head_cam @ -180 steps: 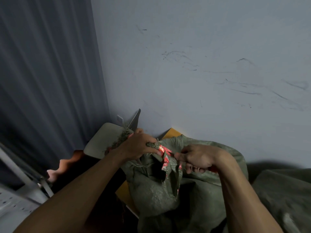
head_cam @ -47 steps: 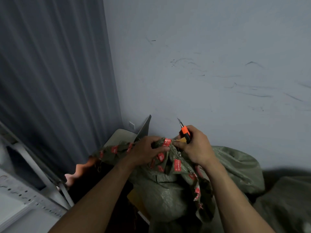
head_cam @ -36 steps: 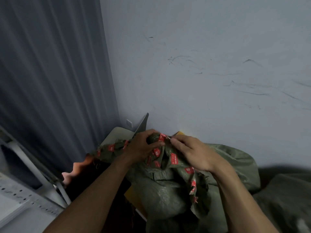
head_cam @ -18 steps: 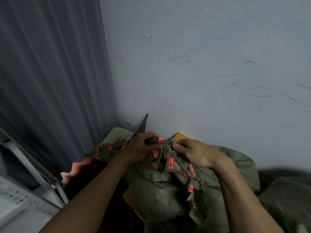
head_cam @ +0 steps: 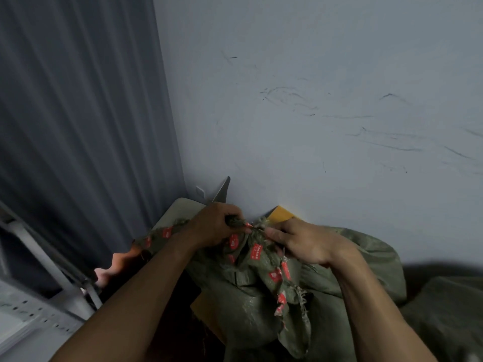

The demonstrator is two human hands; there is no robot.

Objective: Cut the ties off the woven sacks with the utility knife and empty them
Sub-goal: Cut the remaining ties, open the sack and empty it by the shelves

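Your left grip clamps the woven sack at its bunched mouth; your right grip pinches fabric just beside; likely the opening step; next, pull the grips apart.

the left hand partly hides the sack neck; a second sack runs off right.

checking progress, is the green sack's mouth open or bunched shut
Bunched shut: the left hand and right hand grip the sack at its gathered neck; no opening shows.
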